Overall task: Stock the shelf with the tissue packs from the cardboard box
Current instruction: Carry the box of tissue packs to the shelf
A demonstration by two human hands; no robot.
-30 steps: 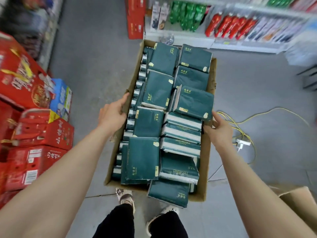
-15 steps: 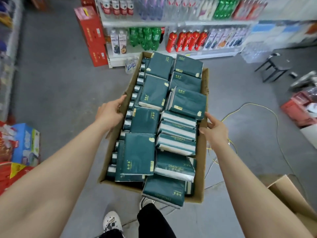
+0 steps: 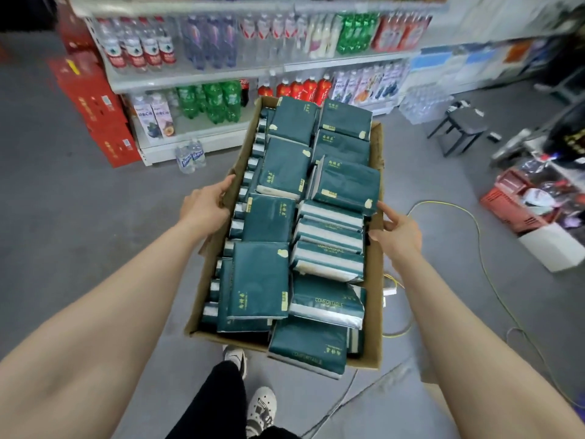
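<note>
Legibly, "COMFORTABLE" marks tissue packs (image 3: 326,304) in cardboard box (image 3: 374,286).

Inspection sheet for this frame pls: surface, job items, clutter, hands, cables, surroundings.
Surface: grey floor; box held above it.
Job's things: cardboard box packed with dark green tissue packs; one overhangs the near rim.
Clutter: black stool, red basket, water bottle pack on the floor.
Grippers: left hand grips the box's left wall, right hand its right wall.
Cables: yellow cable loops over the floor at right.
Surroundings: drinks shelf ahead, red cartons to its left.
</note>
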